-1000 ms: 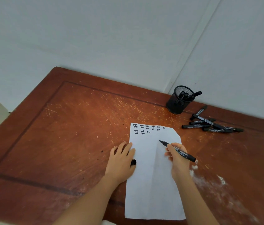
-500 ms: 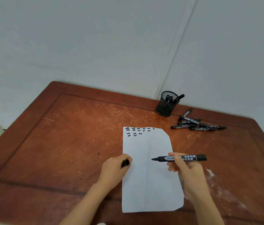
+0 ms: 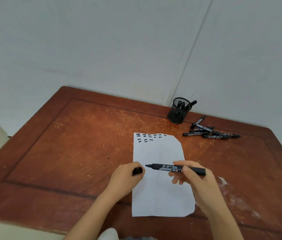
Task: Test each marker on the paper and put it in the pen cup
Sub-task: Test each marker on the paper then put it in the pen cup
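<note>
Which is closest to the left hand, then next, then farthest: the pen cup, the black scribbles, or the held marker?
1. The held marker, its tip just right of the left hand that grips the cap.
2. The black scribbles, farther back at the paper's top edge.
3. The pen cup, at the table's far right back.

"700" on held marker (image 3: 175, 168)

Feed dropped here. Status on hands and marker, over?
Left hand grips the cap; right hand holds the uncapped marker, tip pointing at the cap, over the paper. Nothing between tip and cap. Pen cup stands beyond, loose markers beside it.
</note>
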Tool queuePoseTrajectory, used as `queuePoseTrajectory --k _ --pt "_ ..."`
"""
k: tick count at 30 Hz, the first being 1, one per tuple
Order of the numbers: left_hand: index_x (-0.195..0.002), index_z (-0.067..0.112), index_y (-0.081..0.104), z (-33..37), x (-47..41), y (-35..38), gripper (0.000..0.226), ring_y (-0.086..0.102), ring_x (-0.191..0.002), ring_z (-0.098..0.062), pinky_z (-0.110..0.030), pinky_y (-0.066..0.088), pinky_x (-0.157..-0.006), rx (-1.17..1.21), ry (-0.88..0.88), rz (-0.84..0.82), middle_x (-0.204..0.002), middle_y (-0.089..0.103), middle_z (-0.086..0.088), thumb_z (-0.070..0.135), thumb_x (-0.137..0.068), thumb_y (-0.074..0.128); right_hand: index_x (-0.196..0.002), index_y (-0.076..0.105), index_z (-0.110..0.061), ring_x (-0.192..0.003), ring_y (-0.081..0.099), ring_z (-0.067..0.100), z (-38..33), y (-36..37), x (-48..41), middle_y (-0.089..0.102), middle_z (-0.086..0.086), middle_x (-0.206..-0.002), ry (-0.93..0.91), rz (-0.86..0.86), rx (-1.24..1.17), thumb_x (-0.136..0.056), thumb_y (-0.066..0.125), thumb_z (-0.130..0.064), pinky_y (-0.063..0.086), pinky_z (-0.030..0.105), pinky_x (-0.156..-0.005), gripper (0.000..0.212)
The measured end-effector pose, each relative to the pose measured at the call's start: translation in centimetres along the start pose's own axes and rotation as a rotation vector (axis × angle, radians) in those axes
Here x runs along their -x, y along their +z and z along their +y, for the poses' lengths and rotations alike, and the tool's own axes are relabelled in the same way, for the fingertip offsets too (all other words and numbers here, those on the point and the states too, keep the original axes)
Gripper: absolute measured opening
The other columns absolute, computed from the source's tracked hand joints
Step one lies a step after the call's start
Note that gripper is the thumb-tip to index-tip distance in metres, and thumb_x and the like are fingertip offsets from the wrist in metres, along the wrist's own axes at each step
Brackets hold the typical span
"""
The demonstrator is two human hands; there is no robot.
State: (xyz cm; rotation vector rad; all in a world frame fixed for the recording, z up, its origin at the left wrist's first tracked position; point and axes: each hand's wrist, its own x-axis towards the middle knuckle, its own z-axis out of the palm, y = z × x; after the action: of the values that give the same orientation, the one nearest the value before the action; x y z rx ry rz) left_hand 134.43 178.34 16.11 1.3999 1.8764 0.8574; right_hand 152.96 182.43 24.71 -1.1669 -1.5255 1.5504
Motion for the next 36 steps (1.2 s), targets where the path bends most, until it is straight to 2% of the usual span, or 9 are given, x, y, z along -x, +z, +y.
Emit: queuePoseTrajectory --k 3,9,13,17,20,22,25,30,36 --pt "-0.077 0.023 0.055 0.6 0.2 0.2 0.015 0.038 -0.055 -0.008 -0.026 0.031 -0.058 0.01 0.003 -0.012 -0.059 0.047 0.009 0.017 -0.09 0.052 -0.083 0.069 -0.013 -0.057 0.063 0.012 -0.1 0.2 0.3 0.073 0.005 -0.07 0.02 -0.028 0.053 -0.09 0.046 0.002 0.049 0.02 -0.055 0.028" --pt "-0.082 0.028 0.054 1.6 0.6 -0.1 0.015 0.042 -0.061 -0.01 -0.025 0.031 -0.056 -0.102 0.064 -0.057 -0.063 0.047 0.011 0.015 -0.088 0.052 -0.086 0.068 -0.016 -0.06 0.063 0.01 0.0 0.4 0.5 0.074 0.002 -0.071 0.061 -0.086 0.17 -0.089 0.05 0.002 0.048 0.019 -0.058 0.026" --pt "-0.086 0.024 0.056 2.1 1.0 -0.4 0.006 0.038 -0.057 -0.007 -0.022 0.024 -0.051 -0.199 0.134 -0.115 -0.061 0.042 0.011 0.026 -0.09 0.052 -0.087 0.062 -0.015 -0.06 0.064 0.009 -0.2 0.5 0.5 0.074 -0.001 -0.072 0.08 -0.113 0.218 -0.087 0.054 0.002 0.048 0.018 -0.059 0.019" --pt "-0.073 0.03 0.045 2.3 1.2 -0.7 0.019 0.037 -0.054 -0.008 -0.021 0.024 -0.05 -0.245 0.126 -0.188 -0.06 0.041 0.009 0.036 -0.089 0.054 -0.083 0.058 -0.014 -0.061 0.065 0.01 -0.7 0.0 0.5 0.075 0.001 -0.073 0.101 -0.133 0.267 -0.084 0.06 0.002 0.047 0.015 -0.057 0.015" --pt "-0.062 0.029 0.033 2.4 1.1 -0.9 0.036 0.036 -0.052 -0.007 -0.02 0.023 -0.049 -0.321 0.097 -0.259 -0.057 0.041 0.009 0.04 -0.086 0.057 -0.078 0.064 -0.016 -0.051 0.056 0.004 -1.1 -0.4 0.4 0.071 -0.004 -0.063 0.114 -0.169 0.432 -0.082 0.064 -0.003 0.044 0.013 -0.052 0.013" --pt "-0.059 0.026 0.033 2.7 1.2 -1.0 0.04 0.035 -0.051 -0.008 -0.021 0.023 -0.048 -0.366 0.081 -0.297 -0.055 0.039 0.008 0.043 -0.085 0.058 -0.078 0.066 -0.021 -0.045 0.049 -0.001 -1.3 -0.5 0.3 0.065 -0.006 -0.054 0.121 -0.187 0.501 -0.083 0.065 -0.008 0.039 0.011 -0.048 0.014" --pt "-0.056 0.024 0.032 3.4 1.3 -1.2 0.044 0.033 -0.048 -0.009 -0.022 0.022 -0.047 -0.432 0.072 -0.305 -0.053 0.037 0.007 0.046 -0.085 0.057 -0.077 0.067 -0.024 -0.046 0.05 -0.002 -1.3 -0.4 0.2 0.059 -0.009 -0.052 0.113 -0.194 0.494 -0.083 0.064 -0.008 0.038 0.009 -0.049 0.017" --pt "-0.053 0.022 0.031 4.4 1.4 -1.0 0.04 0.029 -0.048 -0.011 -0.023 0.02 -0.045 -0.468 -0.027 -0.169 -0.052 0.034 0.003 0.028 -0.089 0.048 -0.071 0.067 -0.027 -0.043 0.042 0.001 -1.1 0.1 -0.6 0.055 -0.011 -0.047 0.085 -0.171 0.489 -0.083 0.063 -0.007 0.033 0.012 -0.045 0.024" --pt "-0.053 0.018 0.029 4.9 1.6 -0.8 0.036 0.025 -0.048 -0.011 -0.023 0.016 -0.044 -0.445 -0.083 -0.117 -0.051 0.031 0.001 0.014 -0.086 0.043 -0.067 0.069 -0.016 -0.038 0.035 0.004 -0.9 0.3 -1.2 0.048 -0.005 -0.043 0.094 -0.121 0.36 -0.082 0.062 0.001 0.029 0.015 -0.041 0.024"
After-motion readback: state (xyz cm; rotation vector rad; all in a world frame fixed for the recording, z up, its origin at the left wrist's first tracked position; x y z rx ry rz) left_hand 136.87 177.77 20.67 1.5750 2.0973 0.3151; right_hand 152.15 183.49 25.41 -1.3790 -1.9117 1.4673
